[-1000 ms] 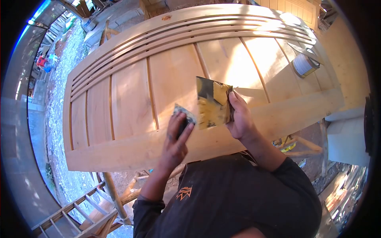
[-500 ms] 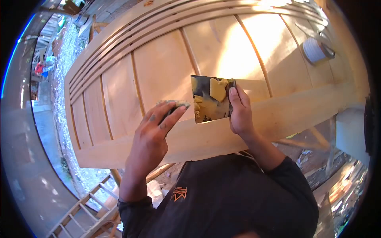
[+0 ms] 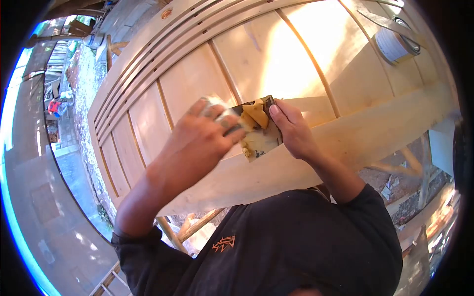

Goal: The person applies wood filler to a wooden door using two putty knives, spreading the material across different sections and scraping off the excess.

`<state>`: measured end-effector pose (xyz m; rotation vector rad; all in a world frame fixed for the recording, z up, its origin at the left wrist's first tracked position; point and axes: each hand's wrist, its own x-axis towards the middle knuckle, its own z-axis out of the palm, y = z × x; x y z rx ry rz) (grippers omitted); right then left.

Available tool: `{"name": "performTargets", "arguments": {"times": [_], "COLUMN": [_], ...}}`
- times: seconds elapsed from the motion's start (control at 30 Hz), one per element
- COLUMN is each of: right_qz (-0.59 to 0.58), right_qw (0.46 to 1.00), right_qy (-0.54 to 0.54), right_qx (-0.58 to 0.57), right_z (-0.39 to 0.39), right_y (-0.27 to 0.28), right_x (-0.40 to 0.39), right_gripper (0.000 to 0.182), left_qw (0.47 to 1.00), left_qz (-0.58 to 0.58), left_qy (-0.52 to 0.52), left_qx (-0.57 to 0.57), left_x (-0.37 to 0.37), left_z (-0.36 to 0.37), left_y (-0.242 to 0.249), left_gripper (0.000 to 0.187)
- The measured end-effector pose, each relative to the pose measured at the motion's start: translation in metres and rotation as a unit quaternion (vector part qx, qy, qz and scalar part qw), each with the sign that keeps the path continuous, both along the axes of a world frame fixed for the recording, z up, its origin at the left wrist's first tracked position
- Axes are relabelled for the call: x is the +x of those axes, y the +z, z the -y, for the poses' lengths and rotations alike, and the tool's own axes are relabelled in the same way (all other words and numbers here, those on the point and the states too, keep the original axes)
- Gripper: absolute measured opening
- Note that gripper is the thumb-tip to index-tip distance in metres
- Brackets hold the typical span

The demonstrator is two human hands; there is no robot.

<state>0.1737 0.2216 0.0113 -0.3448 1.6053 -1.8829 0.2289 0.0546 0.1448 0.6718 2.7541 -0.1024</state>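
Note:
My right hand is closed on the edge of a flat dark plate smeared with yellow-brown paste. My left hand is closed round a thin pale tool, blurred by motion, beside the left edge of the plate. Its fingers cover part of the plate. Both hands are over the near rail of a large wooden panel with grooves and long slats.
On the panel's right part stands a round can with a flat strip lying across it. A ladder shows at the lower left. Wooden supports are below the panel. A person in red is far off at the left.
My left hand has moved right and up to the plate with its tool. The plate has tilted and shifted a little left with my right hand. The view has turned slightly.

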Motion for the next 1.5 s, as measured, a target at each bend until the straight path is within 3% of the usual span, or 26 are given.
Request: {"name": "performTargets", "arguments": {"times": [0.07, 0.13, 0.17, 0.2, 0.27, 0.37, 0.43, 0.53, 0.67, 0.8, 0.83, 0.93, 1.03, 1.2, 1.27, 1.37, 1.5], "right_qz": [-0.024, -0.015, 0.028, -0.130, -0.425, -0.121, 0.053, 0.053, 0.029, 0.010, 0.006, 0.020, 0.044, 0.063, 0.064, 0.051, 0.039], "right_qw": [0.998, 0.995, 0.996, 0.979, 0.859, 0.949, 0.936, 0.917, 0.901, 0.896, 0.897, 0.909, 0.895, 0.887, 0.885, 0.886, 0.885], "right_qy": [-0.017, -0.049, -0.078, -0.125, -0.193, -0.249, -0.337, -0.395, -0.432, -0.443, -0.440, -0.403, -0.432, -0.448, -0.450, -0.451, -0.457], "right_qx": [0.053, 0.087, 0.044, 0.100, 0.212, 0.151, 0.085, -0.021, -0.038, -0.037, -0.047, -0.107, -0.107, -0.094, -0.100, -0.092, -0.078], "right_z": [-0.002, -0.004, -0.005, -0.010, -0.021, -0.034, -0.046, -0.064, -0.065, -0.072, -0.072, -0.071, -0.077, -0.078, -0.076, -0.075, -0.074], "right_y": [-0.008, -0.027, -0.031, -0.043, -0.074, -0.047, -0.046, -0.052, -0.054, -0.067, -0.066, -0.057, -0.068, -0.068, -0.067, -0.067, -0.066], "right_x": [-0.004, -0.001, 0.003, 0.009, 0.025, 0.046, 0.056, 0.068, 0.075, 0.082, 0.077, 0.078, 0.078, 0.077, 0.076, 0.077, 0.078], "right_gripper": [0.032, 0.032, 0.033, 0.033, 0.034, 0.035, 0.035, 0.037, 0.039, 0.043, 0.044, 0.038, 0.038, 0.042, 0.042, 0.042, 0.042], "left_qw": [0.999, 0.963, 0.945, 0.924, 0.918, 0.943, 0.964, 0.981, 0.979, 0.986, 0.978, 0.975, 0.974, 0.988, 0.988, 0.979, 0.979], "left_qz": [0.051, 0.118, 0.140, 0.164, 0.181, 0.146, 0.104, 0.007, -0.065, 0.074, 0.064, -0.012, 0.042, 0.006, 0.069, 0.148, 0.032], "left_qy": [0.005, 0.101, 0.118, 0.135, 0.129, 0.083, 0.018, -0.072, -0.080, -0.056, -0.040, 0.042, 0.090, -0.013, -0.047, -0.028, 0.037], "left_qx": [0.003, 0.220, 0.271, 0.319, 0.329, 0.289, 0.242, 0.181, 0.174, 0.137, 0.195, 0.218, 0.206, 0.155, 0.126, 0.138, 0.196], "left_x": [-0.006, -0.010, -0.008, -0.007, -0.004, 0.010, 0.020, 0.026, 0.066, 0.085, 0.073, 0.032, 0.005, 0.045, 0.060, 0.054, 0.025], "left_z": [0.026, 0.058, 0.073, 0.086, 0.102, 0.108, 0.099, 0.088, 0.099, 0.112, 0.113, 0.105, 0.088, 0.068, 0.077, 0.098, 0.106], "left_y": [0.005, 0.000, -0.004, -0.012, -0.030, -0.058, -0.070, -0.091, -0.138, -0.098, -0.093, -0.089, -0.096, -0.109, -0.098, -0.083, -0.090], "left_gripper": [0.035, 0.050, 0.053, 0.055, 0.055, 0.055, 0.052, 0.049, 0.050, 0.054, 0.053, 0.051, 0.050, 0.048, 0.051, 0.052, 0.053]}}
